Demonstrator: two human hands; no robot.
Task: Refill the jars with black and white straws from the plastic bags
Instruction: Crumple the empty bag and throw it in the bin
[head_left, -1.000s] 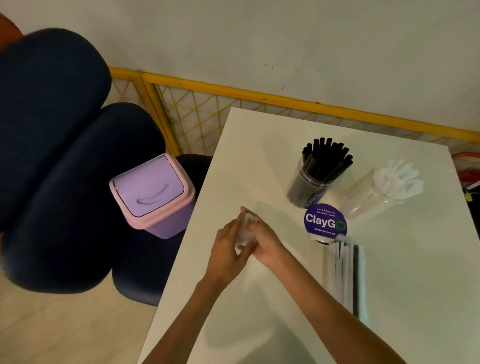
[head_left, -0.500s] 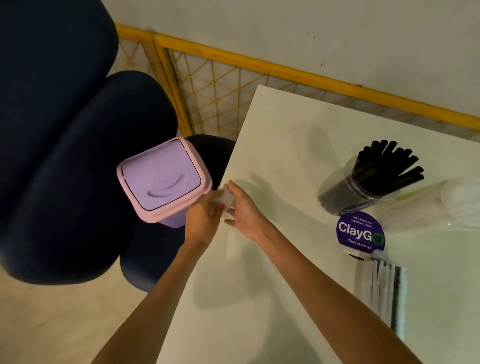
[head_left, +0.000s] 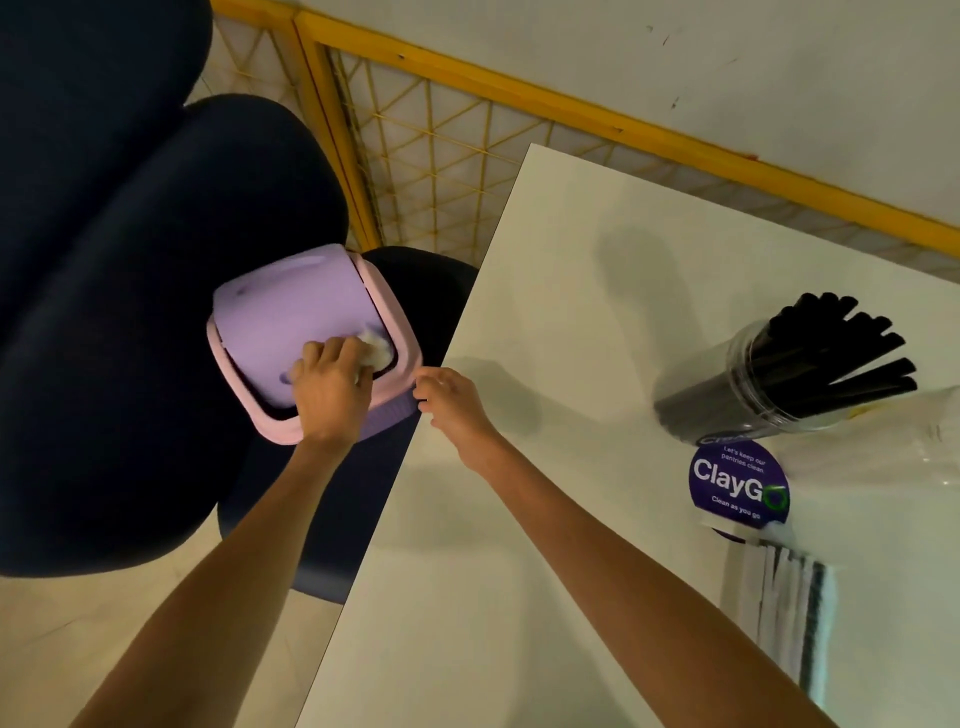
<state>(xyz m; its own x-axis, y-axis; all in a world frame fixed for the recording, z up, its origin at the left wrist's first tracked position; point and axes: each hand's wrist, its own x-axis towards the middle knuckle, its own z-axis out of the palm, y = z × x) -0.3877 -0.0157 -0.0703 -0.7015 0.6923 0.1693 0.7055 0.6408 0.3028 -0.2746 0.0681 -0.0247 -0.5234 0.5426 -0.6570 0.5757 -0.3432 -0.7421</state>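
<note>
**Head view, looking down.** The left grip is shown over a lilac swing-lid bin, which is placed just left of the white surface, betw. it and the dark blue chairs. The fingers are curled round a crumpled whitish plastic wad. The wad is pinched at the fingertips and held at the dark gap betw. the tilted lid and the bin's pink rim, on the lid's right side. Whether the lid is pressed by the knuckles cannot be told.

The right grip is placed at the surface's left edge, just beside the bin's near-right corner. Its fingers are loosely curled and nothing is held. Contact w/ the bin cannot be told.

**Task items (right part of surface).**
- A clear jar is packed w/ black straws, whose ends are fanned toward the right.
- Just right of the jar, a clear plastic item is cut by the frame edge. It is blurred, so its contents cannot be told.
- On the jar's near side, a round purple "ClayGo" sticker is seen.
- Nearer again, a clear bag w/ white and black straws is laid flat, lengthwise near-to-far, w/ its far end at the sticker.

Both grips are well apart from the jar and the bag.

**Background.** A yellow lattice fence is seen beyond the surface's far edge, w/ a pale wall beyond it.
</note>
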